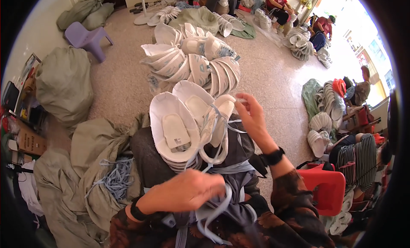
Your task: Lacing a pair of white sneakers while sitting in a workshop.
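A stack of white shoe uppers (156,132) rests on my lap, with pale insoles showing inside the top ones. Beside it, on the right, lies a white upper (226,107) with a light blue shoelace (219,115) threaded through it. My left hand (188,190), slightly blurred, is closed on the shoelace just below the stack. A blue loop (228,196) hangs under that hand's fingertips. My right hand (253,118) is at the right edge of the laced upper. Its fingers are bent and apart, and I see nothing held in them.
More shoe uppers (192,64) are heaped on the floor ahead. Left of me, loose blue laces (117,177) lie on green sacking (64,184). A red stool (326,190) stands to the right, a purple chair (87,36) at far left. Several people sit among shoe piles.
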The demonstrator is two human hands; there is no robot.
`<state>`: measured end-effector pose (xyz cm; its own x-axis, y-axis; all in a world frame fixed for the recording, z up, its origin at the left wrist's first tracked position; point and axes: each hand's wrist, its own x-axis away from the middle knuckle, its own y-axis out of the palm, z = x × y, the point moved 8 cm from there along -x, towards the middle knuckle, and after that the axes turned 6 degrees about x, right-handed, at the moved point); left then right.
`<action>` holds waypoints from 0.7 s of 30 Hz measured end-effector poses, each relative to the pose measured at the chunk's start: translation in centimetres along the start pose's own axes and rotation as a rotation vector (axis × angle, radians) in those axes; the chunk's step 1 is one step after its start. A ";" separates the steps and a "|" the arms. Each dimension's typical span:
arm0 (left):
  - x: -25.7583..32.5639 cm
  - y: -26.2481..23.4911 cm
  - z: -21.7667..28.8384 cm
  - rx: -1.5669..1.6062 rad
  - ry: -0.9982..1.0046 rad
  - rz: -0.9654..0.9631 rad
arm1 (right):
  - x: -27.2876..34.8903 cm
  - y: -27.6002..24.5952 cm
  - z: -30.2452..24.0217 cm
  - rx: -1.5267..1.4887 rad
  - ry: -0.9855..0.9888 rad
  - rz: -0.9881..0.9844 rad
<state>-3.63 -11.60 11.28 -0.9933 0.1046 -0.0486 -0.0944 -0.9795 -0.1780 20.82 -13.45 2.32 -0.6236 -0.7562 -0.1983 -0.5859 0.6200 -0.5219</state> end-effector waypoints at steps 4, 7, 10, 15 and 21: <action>-2.0 -0.1 -4.7 -0.418 -0.062 0.106 | 8.4 1.8 -8.7 -0.549 0.206 -0.840; -3.8 0.9 -5.3 -0.504 -0.054 0.116 | 12.1 2.0 -6.8 -0.258 0.180 -0.916; -4.6 1.6 -5.4 -0.497 -0.002 0.141 | 13.1 1.2 -4.9 -0.275 0.263 -0.868; -4.7 2.1 -6.6 -0.288 0.085 0.155 | 13.0 -2.8 -4.3 -0.317 0.359 -0.797; -4.3 1.4 -8.6 -0.122 0.068 0.208 | 8.1 -9.1 -3.4 -1.045 0.223 -0.463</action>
<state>1.07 -11.94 2.76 -0.9835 -0.0818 -0.1616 0.1245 -0.9534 -0.2749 19.34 -24.56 8.26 -0.2545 -0.9664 0.0369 -0.8577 0.2432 0.4529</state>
